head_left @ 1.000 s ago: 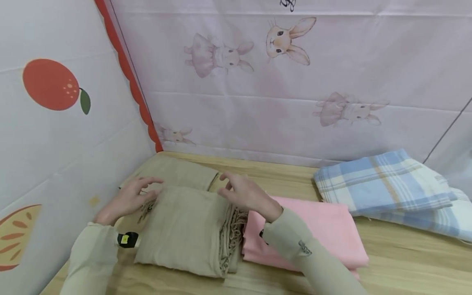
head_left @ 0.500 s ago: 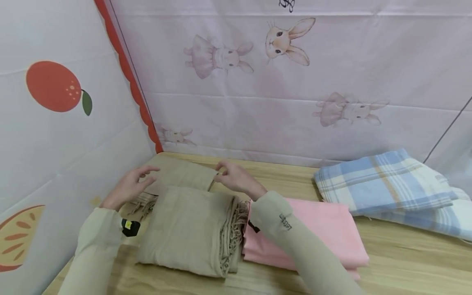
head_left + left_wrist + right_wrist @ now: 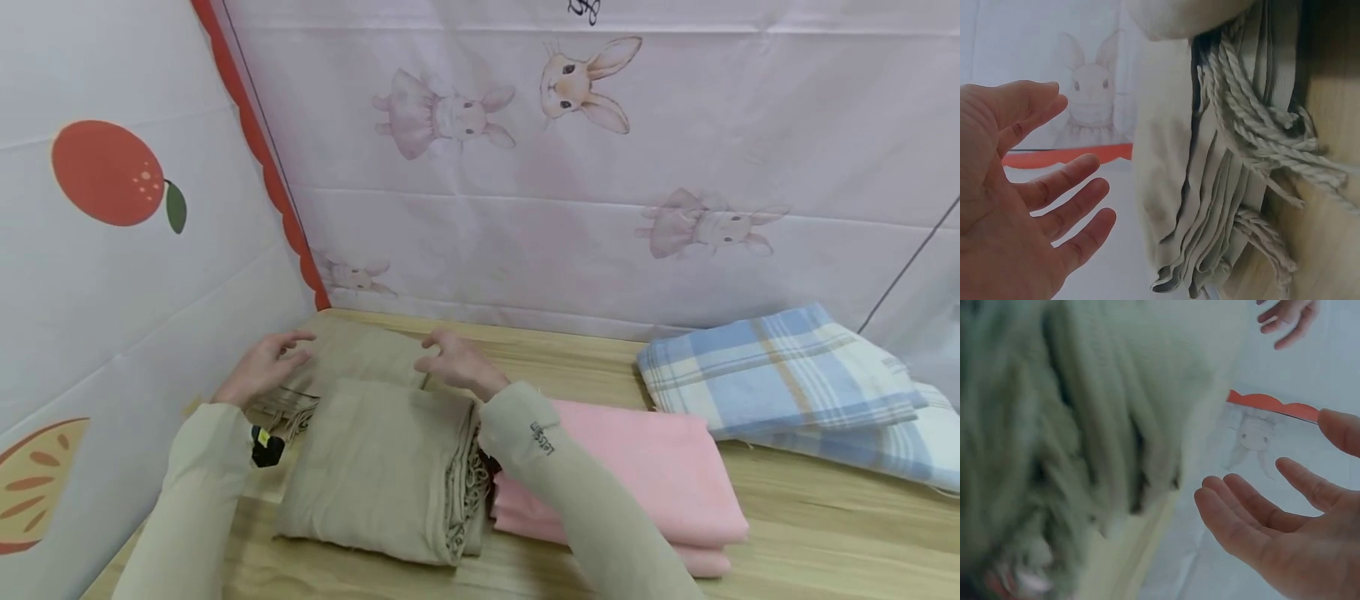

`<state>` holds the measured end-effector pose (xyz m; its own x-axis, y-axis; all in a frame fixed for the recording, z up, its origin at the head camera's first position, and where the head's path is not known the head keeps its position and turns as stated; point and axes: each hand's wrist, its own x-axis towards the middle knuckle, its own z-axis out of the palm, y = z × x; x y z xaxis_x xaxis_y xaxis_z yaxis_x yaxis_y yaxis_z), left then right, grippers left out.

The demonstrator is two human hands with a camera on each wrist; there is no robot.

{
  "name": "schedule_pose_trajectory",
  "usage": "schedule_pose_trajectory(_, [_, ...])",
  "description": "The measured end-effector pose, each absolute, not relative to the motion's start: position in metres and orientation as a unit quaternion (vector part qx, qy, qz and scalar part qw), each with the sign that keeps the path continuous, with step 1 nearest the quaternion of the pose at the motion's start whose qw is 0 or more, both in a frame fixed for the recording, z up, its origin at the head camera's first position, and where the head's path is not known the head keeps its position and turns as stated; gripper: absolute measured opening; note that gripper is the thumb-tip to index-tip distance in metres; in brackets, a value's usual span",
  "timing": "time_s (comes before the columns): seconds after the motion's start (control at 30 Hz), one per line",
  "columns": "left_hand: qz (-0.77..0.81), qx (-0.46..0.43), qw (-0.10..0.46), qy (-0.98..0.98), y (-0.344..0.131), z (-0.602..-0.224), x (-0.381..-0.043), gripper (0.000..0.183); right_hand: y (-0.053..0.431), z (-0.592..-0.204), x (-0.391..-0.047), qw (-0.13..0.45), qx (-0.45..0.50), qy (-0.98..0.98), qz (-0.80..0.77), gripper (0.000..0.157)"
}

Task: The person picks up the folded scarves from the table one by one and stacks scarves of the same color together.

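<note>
Two folded beige fringed shawls lie at the left in the head view, the front shawl in front of the back shawl. Above the left end of the back one hovers my left hand, its fingers loosely bent around nothing. My right hand is near that shawl's right end, likewise holding nothing. Twisted fringe and stacked folds hang beside the left hand in the left wrist view. The right wrist view has blurred beige folds left of my right hand, fingers spread.
A folded pink cloth lies right of the front shawl, partly under my right sleeve. Blue-and-white plaid cloths are stacked at the far right. Printed sheets form the left wall and the back wall around the wooden table.
My right hand has moved left, closer to the back shawl. My left hand has shifted slightly back and up. The shawls and other cloths stay in place.
</note>
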<state>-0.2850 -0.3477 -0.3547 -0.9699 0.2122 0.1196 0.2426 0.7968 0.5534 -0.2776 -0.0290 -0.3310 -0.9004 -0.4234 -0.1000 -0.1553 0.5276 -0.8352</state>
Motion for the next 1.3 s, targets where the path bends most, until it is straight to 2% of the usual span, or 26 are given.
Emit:
schedule_pose_trajectory(0.47, [-0.317,-0.096,0.009,-0.944,-0.350,-0.357,-0.303,0.042,-0.037,-0.348,-0.289,0.164,-0.149,0.841,-0.493,0.048])
schedule_pose_trajectory(0.73, [-0.345,-0.068,-0.028,-0.936,-0.356,-0.358,-0.310,0.051,-0.037,-0.351,-0.296,0.191,-0.157,0.816,-0.523,0.063])
schedule_pose_trajectory(0.93, [-0.340,-0.083,-0.024,-0.936,-0.363,-0.360,-0.315,0.054,-0.037,-0.354,-0.298,0.211,-0.158,0.819,-0.510,0.068])
schedule_pose_trajectory(1.3, [-0.346,-0.082,-0.017,-0.934,-0.370,-0.375,-0.323,0.052,-0.041,-0.363,-0.301,0.225,-0.171,0.815,-0.506,0.068])
